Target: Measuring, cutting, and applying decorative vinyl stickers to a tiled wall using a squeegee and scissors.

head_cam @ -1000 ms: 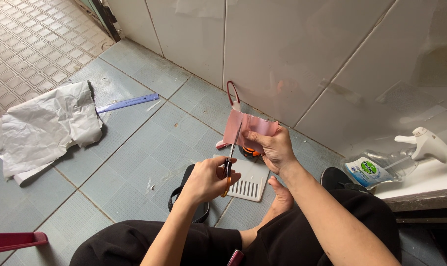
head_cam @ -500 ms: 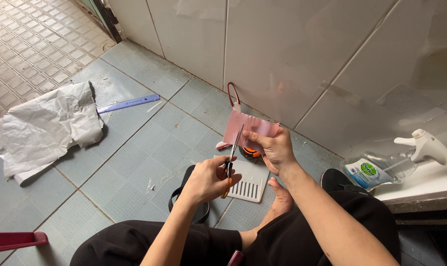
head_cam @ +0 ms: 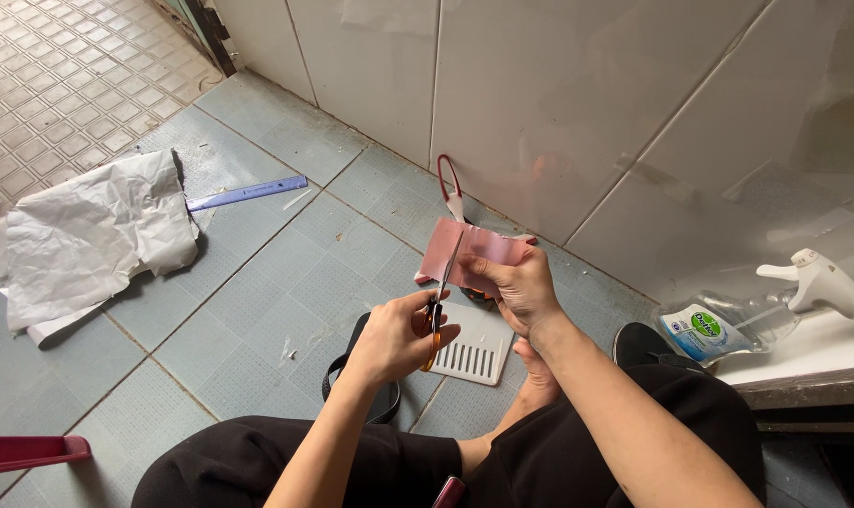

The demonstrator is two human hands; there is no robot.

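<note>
scissors (head_cam: 443,282) deeper into pink sheet (head_cam: 474,249) — both hands

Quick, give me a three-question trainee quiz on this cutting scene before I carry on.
1. True or false: the left hand holds the scissors with the blades across the pink sheet.
2. Which hand grips the pink sheet?
A. the left hand
B. the right hand
C. neither
3. Fill in: the blue ruler lies on the floor next to the crumpled white ____.

Key
1. True.
2. B.
3. Paper.
</note>
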